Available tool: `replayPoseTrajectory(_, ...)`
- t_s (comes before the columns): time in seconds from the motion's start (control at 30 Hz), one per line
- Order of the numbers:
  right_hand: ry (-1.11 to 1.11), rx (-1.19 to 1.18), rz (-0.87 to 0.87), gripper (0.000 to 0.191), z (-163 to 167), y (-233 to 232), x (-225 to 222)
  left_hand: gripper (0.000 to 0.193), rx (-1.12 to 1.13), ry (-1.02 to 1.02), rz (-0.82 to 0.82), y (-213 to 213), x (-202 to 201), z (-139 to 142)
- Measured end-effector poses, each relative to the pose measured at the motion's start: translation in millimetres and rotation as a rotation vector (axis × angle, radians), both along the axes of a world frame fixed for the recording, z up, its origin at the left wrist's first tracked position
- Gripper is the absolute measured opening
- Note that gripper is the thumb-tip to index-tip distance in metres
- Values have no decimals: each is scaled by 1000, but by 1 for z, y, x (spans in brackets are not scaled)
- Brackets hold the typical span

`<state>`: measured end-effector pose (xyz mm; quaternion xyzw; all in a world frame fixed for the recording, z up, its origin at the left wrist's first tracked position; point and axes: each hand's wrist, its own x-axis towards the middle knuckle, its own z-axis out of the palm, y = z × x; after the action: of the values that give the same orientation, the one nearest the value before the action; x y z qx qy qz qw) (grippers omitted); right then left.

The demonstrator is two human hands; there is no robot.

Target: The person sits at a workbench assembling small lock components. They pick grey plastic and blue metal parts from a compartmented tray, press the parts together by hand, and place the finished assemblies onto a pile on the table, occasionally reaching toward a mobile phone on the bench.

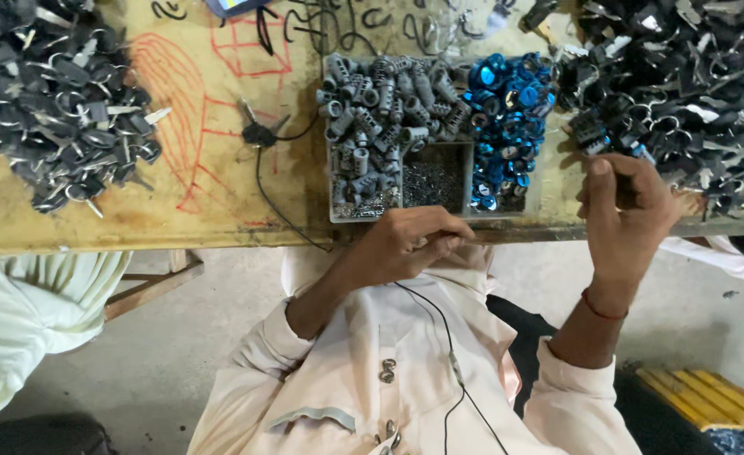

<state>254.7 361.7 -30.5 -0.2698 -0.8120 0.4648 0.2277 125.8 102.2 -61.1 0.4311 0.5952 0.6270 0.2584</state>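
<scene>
Left hand [410,244] curls, grip pinched on a thin metal pin [465,239] below the tray [331,181]. At three o'clock, right hand [625,215] clamps a small dark part [616,192] beside glossy blue discs [507,118].

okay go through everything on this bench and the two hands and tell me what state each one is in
left hand: fingers curled shut, pinching something too small to tell
right hand: raised, fingers closed on a small dark part
divided tray: grey cylinders heaped high, blue discs full, small metal bits low
left pile of keys: loose heap
right pile of keys: loose heap
black cable: slack across the bench
</scene>
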Motion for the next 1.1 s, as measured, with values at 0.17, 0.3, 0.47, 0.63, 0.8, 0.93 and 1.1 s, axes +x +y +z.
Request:
replayPoseTrajectory(0.17, 19, 80, -99, 14, -7, 14, 9, 12, 41, 8, -42, -2, 5, -6)
replayPoseTrajectory(0.3, 32, -19, -64, 7, -16, 11, 11, 12, 53, 9, -31, -2, 7, -6)
replayPoseTrajectory(0.47, 33, 29, -43, 5, -28, 5, 6, 10, 39, -60, -20, -3, 5, -3)
replayPoseTrajectory(0.63, 69, 236, -110, 7, 9, 38, 4, 12, 6, -230, -34, -2, 3, -1)
replayPoseTrajectory(0.8, -180, 790, 70, 25, 29, 49, -9, 12, -6, -81, -32, 0, -1, 2)
replayPoseTrajectory(0.93, -410, 945, 100, 73, 2, 47, -28, 13, -36, -149, -60, 0, -1, 6)
replayPoseTrajectory(1.1, -374, 724, 134, 43, -3, 70, -29, 13, -26, -117, -53, 0, 0, 8)
